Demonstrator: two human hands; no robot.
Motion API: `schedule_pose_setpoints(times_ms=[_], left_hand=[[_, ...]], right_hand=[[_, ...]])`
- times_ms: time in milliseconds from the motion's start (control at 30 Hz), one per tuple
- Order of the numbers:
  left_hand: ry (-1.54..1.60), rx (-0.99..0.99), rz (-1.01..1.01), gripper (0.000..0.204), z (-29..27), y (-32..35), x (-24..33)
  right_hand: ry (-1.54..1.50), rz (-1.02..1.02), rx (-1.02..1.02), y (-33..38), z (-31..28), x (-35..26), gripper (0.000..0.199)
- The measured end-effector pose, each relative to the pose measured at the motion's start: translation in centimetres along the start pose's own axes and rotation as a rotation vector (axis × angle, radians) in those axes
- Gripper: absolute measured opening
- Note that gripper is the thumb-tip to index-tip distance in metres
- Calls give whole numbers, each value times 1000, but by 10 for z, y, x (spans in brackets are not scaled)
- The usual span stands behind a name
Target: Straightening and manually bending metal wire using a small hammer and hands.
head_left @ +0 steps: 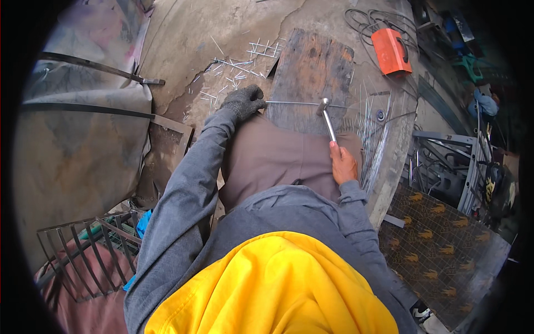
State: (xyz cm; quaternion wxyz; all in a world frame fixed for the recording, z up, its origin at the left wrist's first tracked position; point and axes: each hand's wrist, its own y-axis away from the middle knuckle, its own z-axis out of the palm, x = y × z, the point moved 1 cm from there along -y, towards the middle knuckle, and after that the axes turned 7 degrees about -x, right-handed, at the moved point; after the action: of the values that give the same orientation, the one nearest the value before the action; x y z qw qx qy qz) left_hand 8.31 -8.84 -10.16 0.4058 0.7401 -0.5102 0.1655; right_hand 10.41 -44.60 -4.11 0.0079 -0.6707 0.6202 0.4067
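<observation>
My left hand, in a dark grey glove, is closed round one end of a thin metal rod. The rod runs level to the right across a worn wooden board in front of my lap. Bare, my right hand grips the shiny handle of a hammer. The hammer's head is over the rod, near the board's right side; whether it touches the rod I cannot tell.
Short cut rods and a small welded rod grid lie beyond my left hand. Long thin rods are bundled at my right. An orange machine with coiled cable stands at the far right. A metal rack is at lower left.
</observation>
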Motion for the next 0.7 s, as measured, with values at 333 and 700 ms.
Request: schedule_pose_setpoints(times_ms=[333,700], left_hand=[[82,-192,-20,28,-2,-8,4],[77,-189,-34,25,8,-21,-5]], right_hand=[[-2,-27,24,1,2,0,65],[10,-135,63,-14,15,-28,57]])
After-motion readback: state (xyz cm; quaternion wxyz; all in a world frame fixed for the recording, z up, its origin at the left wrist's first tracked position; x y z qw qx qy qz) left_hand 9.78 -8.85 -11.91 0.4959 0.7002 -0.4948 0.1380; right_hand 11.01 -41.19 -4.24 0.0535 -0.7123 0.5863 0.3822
